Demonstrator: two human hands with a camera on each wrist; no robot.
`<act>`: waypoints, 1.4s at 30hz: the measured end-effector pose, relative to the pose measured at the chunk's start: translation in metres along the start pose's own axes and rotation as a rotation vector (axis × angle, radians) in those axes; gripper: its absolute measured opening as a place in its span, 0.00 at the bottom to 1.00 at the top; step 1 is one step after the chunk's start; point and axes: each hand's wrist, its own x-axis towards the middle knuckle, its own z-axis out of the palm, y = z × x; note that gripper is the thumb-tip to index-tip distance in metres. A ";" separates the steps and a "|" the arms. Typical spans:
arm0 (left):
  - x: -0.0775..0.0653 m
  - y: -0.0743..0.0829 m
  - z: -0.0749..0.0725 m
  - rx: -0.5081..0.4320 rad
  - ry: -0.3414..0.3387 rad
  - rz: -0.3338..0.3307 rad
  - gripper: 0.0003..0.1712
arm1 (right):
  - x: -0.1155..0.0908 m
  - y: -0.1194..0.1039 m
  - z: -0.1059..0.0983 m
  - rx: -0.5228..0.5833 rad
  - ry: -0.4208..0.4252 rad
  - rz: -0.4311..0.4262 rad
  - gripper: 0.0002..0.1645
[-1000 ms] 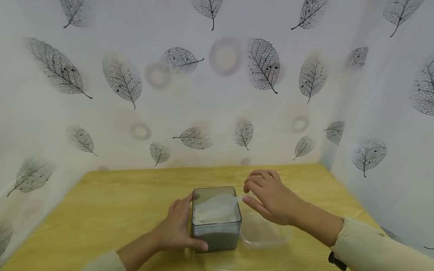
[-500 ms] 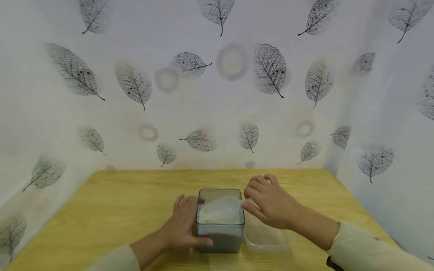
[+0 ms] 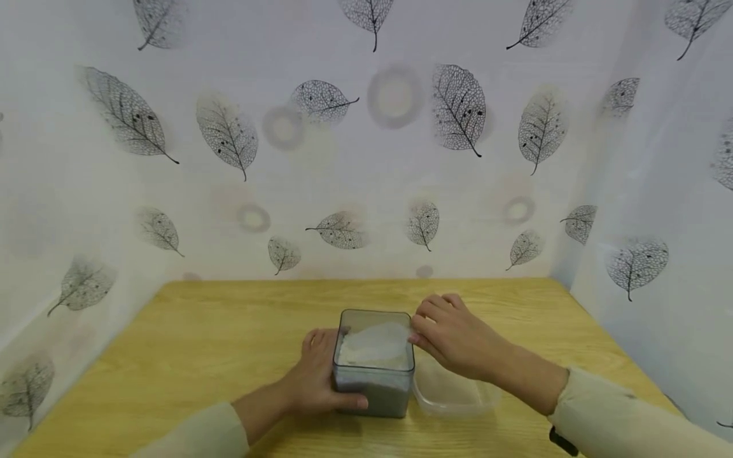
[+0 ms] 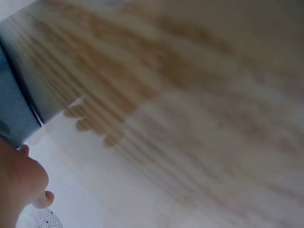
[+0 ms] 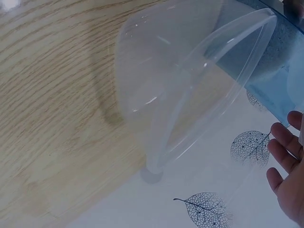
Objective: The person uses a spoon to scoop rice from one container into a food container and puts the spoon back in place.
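A square, grey see-through canister (image 3: 378, 394) stands on the table, filled partway with white powder (image 3: 357, 356). My left hand (image 3: 315, 378) holds its left side, thumb across the front and fingers toward the back. Inside lies a translucent white scoop (image 3: 383, 340), its bowl resting on the powder. My right hand (image 3: 460, 340) pinches the scoop's handle at the right rim; the fingers hide the handle. In the left wrist view, the hand (image 4: 23, 175) and canister (image 4: 16, 95) show only at the left edge. The right wrist view catches the right hand's fingers (image 5: 287, 147) beside the canister.
A clear plastic tub (image 3: 452, 407) stands on the wooden table (image 3: 229, 337), close by the canister's right side and below my right forearm. A leaf-patterned white wall covering (image 3: 355, 165) rises behind the table and on both sides.
The head view has shifted a little. My right hand has come closer to the canister's rim, so the scoop handle seen earlier is now covered. The left hand keeps its hold.
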 end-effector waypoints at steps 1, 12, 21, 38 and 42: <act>0.001 0.000 0.000 -0.023 -0.004 -0.010 0.65 | 0.000 0.000 0.000 0.005 0.006 0.002 0.23; 0.002 0.002 0.002 -0.064 0.020 -0.024 0.62 | 0.001 0.002 -0.004 0.000 -0.059 0.041 0.14; 0.002 0.003 0.003 -0.053 -0.016 -0.065 0.63 | 0.005 0.005 -0.014 -0.038 -0.070 -0.003 0.16; 0.000 0.003 -0.001 -0.050 -0.042 -0.081 0.64 | 0.034 0.022 -0.050 -0.204 0.000 -0.186 0.30; 0.000 0.003 0.001 -0.057 -0.042 -0.079 0.64 | 0.038 0.021 -0.059 -0.225 -0.081 -0.200 0.25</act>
